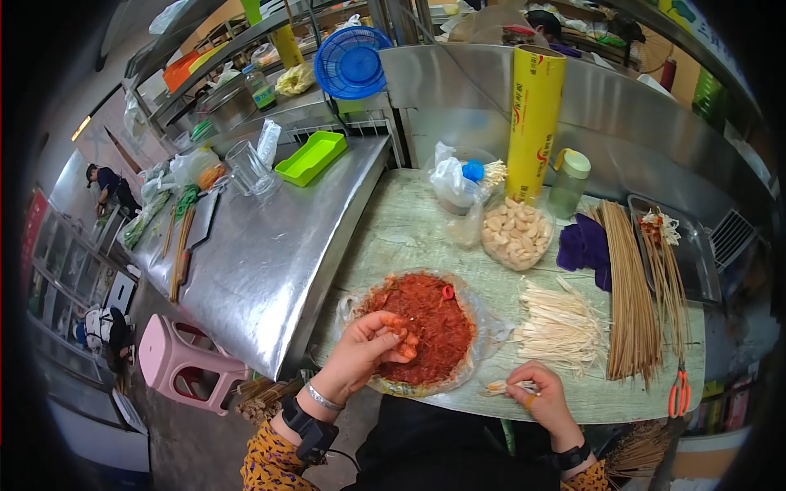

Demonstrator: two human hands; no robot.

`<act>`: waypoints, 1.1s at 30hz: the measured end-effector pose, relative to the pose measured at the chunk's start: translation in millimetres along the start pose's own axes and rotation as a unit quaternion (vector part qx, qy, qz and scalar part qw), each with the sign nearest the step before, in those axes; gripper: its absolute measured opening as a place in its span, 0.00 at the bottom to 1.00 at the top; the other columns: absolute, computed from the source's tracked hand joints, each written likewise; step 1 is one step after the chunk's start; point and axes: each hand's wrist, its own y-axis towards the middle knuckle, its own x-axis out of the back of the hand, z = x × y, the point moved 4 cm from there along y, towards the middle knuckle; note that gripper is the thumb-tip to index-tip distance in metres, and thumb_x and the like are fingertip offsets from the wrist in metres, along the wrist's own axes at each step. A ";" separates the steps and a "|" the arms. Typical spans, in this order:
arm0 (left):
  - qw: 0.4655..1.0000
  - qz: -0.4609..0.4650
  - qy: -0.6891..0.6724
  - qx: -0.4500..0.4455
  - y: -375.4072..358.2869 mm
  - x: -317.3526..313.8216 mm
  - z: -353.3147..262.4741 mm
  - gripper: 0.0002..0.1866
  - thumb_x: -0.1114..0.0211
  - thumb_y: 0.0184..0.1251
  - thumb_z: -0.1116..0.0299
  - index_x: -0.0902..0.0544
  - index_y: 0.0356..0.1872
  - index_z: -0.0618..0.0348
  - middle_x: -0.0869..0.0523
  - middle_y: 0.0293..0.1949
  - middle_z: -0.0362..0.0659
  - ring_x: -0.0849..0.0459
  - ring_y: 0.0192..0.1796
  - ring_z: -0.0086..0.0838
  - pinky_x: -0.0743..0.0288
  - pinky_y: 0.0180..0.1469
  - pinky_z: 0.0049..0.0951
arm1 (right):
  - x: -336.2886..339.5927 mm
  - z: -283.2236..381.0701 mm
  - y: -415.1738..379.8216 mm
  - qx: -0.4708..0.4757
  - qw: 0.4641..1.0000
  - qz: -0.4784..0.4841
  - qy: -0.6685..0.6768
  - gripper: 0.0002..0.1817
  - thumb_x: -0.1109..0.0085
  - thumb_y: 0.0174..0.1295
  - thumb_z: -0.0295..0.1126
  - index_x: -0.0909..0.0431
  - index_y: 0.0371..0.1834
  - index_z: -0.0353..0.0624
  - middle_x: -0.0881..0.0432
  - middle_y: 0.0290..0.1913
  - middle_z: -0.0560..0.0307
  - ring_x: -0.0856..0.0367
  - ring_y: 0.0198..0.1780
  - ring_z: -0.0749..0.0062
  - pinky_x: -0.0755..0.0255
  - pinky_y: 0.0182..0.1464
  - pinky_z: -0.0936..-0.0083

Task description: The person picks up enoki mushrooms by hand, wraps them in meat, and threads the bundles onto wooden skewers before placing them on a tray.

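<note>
My left hand [381, 345] is above a plastic-lined round container of red chilli paste [426, 348]. Its fingertips are stained red and pinched together; whatever they hold is hidden. A red ring-shaped piece [448, 291] lies on the paste. At the front edge of the table, my right hand [539, 391] is closed on a small bunch of enoki mushrooms [496, 387]. Just beyond it lies a spread pile of pale enoki mushrooms [561, 326]. To the right of the pile is a thick row of bamboo skewers [629, 303].
Peeled garlic cloves [517, 235] fill a clear container near a yellow cling-film roll [536, 123] and a lidded bottle [570, 182]. A purple cloth [584, 252], metal tray [692, 254] and orange-handled scissors [679, 393] are rightward. A steel counter [254, 245] adjoins left, above a pink stool [184, 356].
</note>
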 end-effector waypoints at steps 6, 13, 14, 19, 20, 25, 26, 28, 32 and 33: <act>1.000 -0.026 -0.008 0.013 0.0 -15.1 0.1 0.08 0.44 0.68 0.74 0.24 0.45 0.61 0.17 0.44 0.49 0.16 0.45 0.35 0.19 0.47 0.31 | 0.8 -6.4 -0.2 -0.011 1.000 0.002 -0.006 0.07 0.34 0.49 0.18 0.21 0.30 0.39 0.21 0.34 0.59 0.23 0.39 0.72 0.30 0.44 0.78; 0.968 -0.067 0.219 -0.100 0.2 -16.8 5.2 0.08 0.41 0.66 0.73 0.19 0.42 0.66 0.16 0.42 0.41 0.18 0.43 0.25 0.25 0.45 0.22 | -9.8 61.2 13.5 0.043 0.996 0.068 -0.034 0.07 0.34 0.50 0.20 0.21 0.32 0.39 0.19 0.36 0.58 0.21 0.42 0.71 0.29 0.47 0.77; 0.970 -0.061 0.214 -0.098 -1.8 -24.4 7.2 0.08 0.41 0.66 0.73 0.19 0.42 0.66 0.16 0.42 0.41 0.18 0.43 0.25 0.25 0.45 0.22 | -12.6 73.4 18.4 0.039 0.996 0.064 -0.040 0.07 0.34 0.50 0.20 0.21 0.32 0.39 0.19 0.36 0.58 0.21 0.42 0.71 0.29 0.47 0.77; 0.999 -0.044 0.020 -0.026 -6.3 -35.8 36.0 0.11 0.46 0.71 0.69 0.20 0.44 0.67 0.16 0.39 0.42 0.16 0.38 0.24 0.20 0.43 0.24 | -43.9 111.3 41.5 0.147 0.982 0.101 -0.061 0.07 0.35 0.50 0.21 0.21 0.32 0.39 0.19 0.37 0.56 0.20 0.41 0.68 0.28 0.46 0.76; 0.999 -0.024 -0.002 -0.029 -8.1 -36.6 40.6 0.11 0.46 0.70 0.69 0.20 0.43 0.67 0.16 0.40 0.43 0.16 0.39 0.24 0.19 0.43 0.25 | -47.9 109.0 44.5 0.146 0.982 0.100 -0.065 0.07 0.35 0.50 0.21 0.21 0.32 0.39 0.19 0.37 0.56 0.20 0.41 0.68 0.28 0.46 0.76; 0.997 -0.016 -0.072 -0.030 -12.7 -49.6 41.9 0.12 0.41 0.62 0.83 0.23 0.46 0.68 0.16 0.43 0.48 0.15 0.42 0.32 0.17 0.46 0.29 | -55.5 97.2 53.8 0.160 0.981 0.052 -0.100 0.07 0.34 0.48 0.20 0.20 0.30 0.40 0.19 0.36 0.56 0.20 0.41 0.68 0.27 0.44 0.76; 0.997 -0.017 -0.074 -0.031 -11.9 -49.4 42.7 0.12 0.41 0.62 0.83 0.23 0.46 0.68 0.16 0.43 0.48 0.15 0.42 0.32 0.17 0.46 0.29 | -56.7 95.9 54.1 0.160 0.980 0.054 -0.101 0.07 0.34 0.48 0.20 0.20 0.30 0.40 0.19 0.36 0.56 0.20 0.41 0.68 0.27 0.44 0.76; 0.999 -0.032 -0.025 -0.016 -10.0 -49.0 45.4 0.12 0.41 0.61 0.83 0.23 0.46 0.69 0.16 0.41 0.49 0.14 0.40 0.33 0.17 0.45 0.29 | -57.6 94.9 53.4 0.178 0.976 0.040 -0.120 0.07 0.34 0.48 0.21 0.21 0.30 0.38 0.19 0.34 0.55 0.19 0.38 0.65 0.26 0.42 0.74; 0.999 -0.044 -0.022 -0.008 -5.8 -56.3 48.5 0.11 0.42 0.59 0.85 0.22 0.44 0.70 0.16 0.40 0.50 0.14 0.39 0.33 0.17 0.44 0.28 | -55.2 84.1 54.6 0.190 0.973 0.031 -0.130 0.05 0.33 0.49 0.23 0.19 0.30 0.42 0.19 0.38 0.57 0.20 0.40 0.68 0.27 0.44 0.76; 0.997 -0.075 0.014 -0.019 -5.3 -54.6 47.9 0.11 0.43 0.58 0.86 0.22 0.42 0.70 0.16 0.38 0.49 0.14 0.38 0.32 0.18 0.42 0.27 | -55.5 86.4 53.7 0.195 0.970 0.023 -0.144 0.06 0.34 0.50 0.23 0.19 0.31 0.42 0.19 0.39 0.57 0.20 0.40 0.68 0.27 0.44 0.76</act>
